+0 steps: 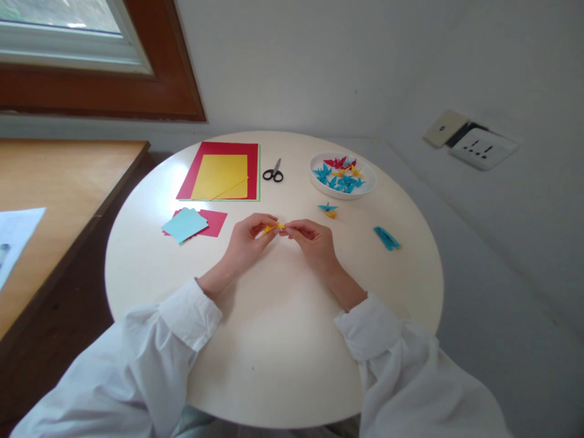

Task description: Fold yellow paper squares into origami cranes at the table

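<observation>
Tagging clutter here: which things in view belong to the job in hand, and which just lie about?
Likely involved:
- yellow folded piece in left hand and right hand
- paper squares
- large sheets
- scissors
- folded birds in white dish
- blue folded pieces

Likely lying about:
- white sheet on wooden desk

At the frame's centre, the left hand (246, 242) and right hand (314, 241) pinched a small folded yellow paper (269, 229) over the white tabletop (274, 347). Scissors (273, 175) lay upper centre, a dish (344, 195) of paper birds (347, 184) upper right, coloured sheets (221, 175) upper left.
</observation>
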Tool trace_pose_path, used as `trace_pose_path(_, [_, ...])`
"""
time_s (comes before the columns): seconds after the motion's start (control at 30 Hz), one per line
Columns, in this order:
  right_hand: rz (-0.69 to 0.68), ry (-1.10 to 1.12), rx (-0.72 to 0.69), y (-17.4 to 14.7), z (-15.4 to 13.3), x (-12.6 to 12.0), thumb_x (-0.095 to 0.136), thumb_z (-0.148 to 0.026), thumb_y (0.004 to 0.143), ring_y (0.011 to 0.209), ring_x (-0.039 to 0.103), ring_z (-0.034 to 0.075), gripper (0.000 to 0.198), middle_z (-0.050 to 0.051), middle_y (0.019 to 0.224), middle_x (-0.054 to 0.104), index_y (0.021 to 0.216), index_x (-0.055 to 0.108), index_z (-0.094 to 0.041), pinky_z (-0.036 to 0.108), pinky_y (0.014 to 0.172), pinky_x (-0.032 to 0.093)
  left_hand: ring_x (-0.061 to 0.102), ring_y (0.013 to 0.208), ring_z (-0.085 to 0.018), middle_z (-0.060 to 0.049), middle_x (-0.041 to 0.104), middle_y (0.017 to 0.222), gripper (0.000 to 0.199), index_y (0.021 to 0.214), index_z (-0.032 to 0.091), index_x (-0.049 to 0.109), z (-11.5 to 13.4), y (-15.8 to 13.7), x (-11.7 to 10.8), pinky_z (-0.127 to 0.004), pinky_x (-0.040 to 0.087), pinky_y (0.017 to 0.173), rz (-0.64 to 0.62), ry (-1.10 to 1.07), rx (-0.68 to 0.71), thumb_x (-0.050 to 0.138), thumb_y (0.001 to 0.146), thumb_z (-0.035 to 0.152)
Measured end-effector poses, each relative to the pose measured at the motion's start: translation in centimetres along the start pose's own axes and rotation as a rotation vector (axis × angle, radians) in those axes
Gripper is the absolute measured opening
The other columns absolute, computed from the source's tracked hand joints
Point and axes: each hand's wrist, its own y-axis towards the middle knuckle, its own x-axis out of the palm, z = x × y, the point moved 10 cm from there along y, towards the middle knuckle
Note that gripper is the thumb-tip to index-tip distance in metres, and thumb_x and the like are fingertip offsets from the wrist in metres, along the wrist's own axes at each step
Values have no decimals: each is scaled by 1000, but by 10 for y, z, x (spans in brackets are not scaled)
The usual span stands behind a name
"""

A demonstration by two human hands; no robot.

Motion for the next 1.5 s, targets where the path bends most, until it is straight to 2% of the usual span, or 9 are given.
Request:
trace_pose_path(0.2, [29, -3, -33, -2, -6, -2, 66, -24, 68, 70, 67, 16, 5, 1, 73, 72, 71, 68, -21, 32, 72, 55, 65, 84, -20, -12, 69, 97, 17, 79, 14, 66, -3, -1, 0, -31, 50, 76, 18, -73, -36, 66, 71, 28])
trace_pose_path(0.33, [51, -55, -57, -3, -9, -4, 66, -26, 69, 76, 67, 17, 7, 2, 78, 72, 72, 69, -21, 33, 75, 55, 64, 86, -20, -11, 69, 96, 16, 79, 15, 66, -6, 0, 0, -32, 49, 77, 14, -85, -48, 66, 71, 29])
trace_pose_path(0.57, [2, -135, -146, -7, -18, 2, 63, -26, 74, 79, 66, 17, 8, 3, 81, 71, 76, 68, -21, 32, 77, 55, 64, 86, -19, -10, 69, 95, 20, 76, 15, 63, -11, -1, 5, -32, 49, 77, -31, -109, -138, 68, 70, 34])
trace_pose_path(1.03, [72, 25, 15, -7, -4, 0, 69, -29, 66, 70, 68, 17, 12, 3, 72, 71, 69, 65, -18, 32, 71, 56, 64, 81, -18, -9, 68, 91, 19, 74, 15, 58, -4, -3, 1, -31, 51, 74, 27, -127, -46, 66, 72, 32])
trace_pose_path(1.5, [113, 179, 67, -7, -1, 1, 71, -22, 61, 64, 67, 14, 7, 1, 67, 70, 62, 64, -18, 28, 66, 55, 65, 79, -17, -9, 69, 90, 17, 73, 14, 58, -3, -3, 0, -31, 52, 73, 44, -182, -14, 69, 69, 27])
